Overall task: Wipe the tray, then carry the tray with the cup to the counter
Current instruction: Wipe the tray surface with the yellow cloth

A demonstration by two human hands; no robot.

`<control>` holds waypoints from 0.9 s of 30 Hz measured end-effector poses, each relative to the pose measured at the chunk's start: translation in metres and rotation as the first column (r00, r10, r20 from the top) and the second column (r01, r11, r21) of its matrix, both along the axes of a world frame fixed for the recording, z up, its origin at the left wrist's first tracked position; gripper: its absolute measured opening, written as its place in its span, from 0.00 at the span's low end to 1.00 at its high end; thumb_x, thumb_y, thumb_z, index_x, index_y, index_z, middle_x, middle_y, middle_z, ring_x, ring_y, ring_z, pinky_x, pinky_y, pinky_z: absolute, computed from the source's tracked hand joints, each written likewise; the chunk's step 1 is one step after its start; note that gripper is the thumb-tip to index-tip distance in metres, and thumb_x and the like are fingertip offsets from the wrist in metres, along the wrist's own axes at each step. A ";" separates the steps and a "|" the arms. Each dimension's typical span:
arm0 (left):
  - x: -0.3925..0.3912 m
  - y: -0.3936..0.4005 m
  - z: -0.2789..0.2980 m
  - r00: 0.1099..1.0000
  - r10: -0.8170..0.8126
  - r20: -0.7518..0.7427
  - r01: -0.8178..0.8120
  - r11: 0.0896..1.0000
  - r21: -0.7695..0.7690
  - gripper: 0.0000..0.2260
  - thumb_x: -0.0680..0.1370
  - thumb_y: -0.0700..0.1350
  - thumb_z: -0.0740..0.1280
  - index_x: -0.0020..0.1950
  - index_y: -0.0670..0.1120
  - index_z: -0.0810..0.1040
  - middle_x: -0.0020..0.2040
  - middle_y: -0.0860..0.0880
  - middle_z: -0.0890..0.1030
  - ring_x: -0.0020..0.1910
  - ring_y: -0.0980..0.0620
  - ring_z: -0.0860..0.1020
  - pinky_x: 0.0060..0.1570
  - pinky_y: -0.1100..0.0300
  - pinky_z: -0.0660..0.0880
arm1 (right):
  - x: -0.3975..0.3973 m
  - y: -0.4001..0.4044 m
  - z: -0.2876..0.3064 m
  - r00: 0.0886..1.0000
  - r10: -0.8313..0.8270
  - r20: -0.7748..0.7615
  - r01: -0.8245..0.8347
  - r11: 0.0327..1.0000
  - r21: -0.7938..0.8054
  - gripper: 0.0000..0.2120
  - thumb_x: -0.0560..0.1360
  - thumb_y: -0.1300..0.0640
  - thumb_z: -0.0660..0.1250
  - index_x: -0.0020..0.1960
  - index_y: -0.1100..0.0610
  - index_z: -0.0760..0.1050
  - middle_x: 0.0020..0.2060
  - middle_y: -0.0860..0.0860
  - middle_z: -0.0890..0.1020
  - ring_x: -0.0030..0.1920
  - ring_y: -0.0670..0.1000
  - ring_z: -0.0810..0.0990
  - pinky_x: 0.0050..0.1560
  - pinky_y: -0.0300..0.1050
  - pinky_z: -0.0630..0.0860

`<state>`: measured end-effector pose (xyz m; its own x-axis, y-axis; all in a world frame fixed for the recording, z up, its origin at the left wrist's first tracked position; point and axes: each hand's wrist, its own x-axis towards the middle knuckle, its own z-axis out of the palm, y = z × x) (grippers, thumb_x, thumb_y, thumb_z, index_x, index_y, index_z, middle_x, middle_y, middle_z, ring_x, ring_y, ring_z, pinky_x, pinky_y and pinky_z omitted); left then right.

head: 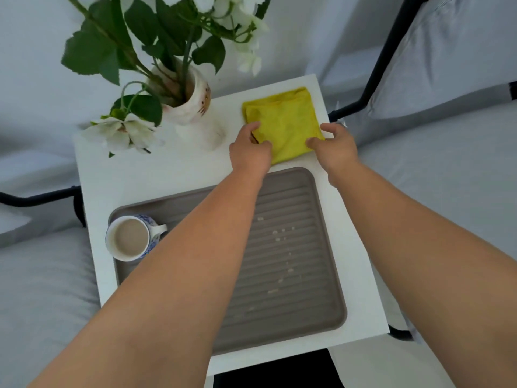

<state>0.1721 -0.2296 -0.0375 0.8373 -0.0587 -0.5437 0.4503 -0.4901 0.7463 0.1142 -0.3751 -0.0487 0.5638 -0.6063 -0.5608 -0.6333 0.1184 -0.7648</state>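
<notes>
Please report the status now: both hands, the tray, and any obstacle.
Left hand and right hand gripping yellow cloth, beyond tray. Tray unwiped, crumbs on it. Cup in tray's left corner. Vase near cloth.

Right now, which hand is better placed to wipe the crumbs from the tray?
Probably the right hand: it touches the yellow cloth and lies on the side of the crumbs. The left forearm crosses the tray beside the cup.
</notes>
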 end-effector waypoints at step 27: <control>-0.181 0.152 0.021 0.989 -0.116 0.088 0.111 0.992 0.061 0.19 0.78 0.34 0.63 0.66 0.48 0.76 0.61 0.46 0.78 0.45 0.60 0.76 0.52 0.67 0.72 | -0.183 0.112 0.037 0.897 0.431 -0.102 -0.443 0.870 -0.216 0.13 0.72 0.62 0.68 0.49 0.44 0.78 0.41 0.48 0.78 0.37 0.42 0.74 0.43 0.32 0.72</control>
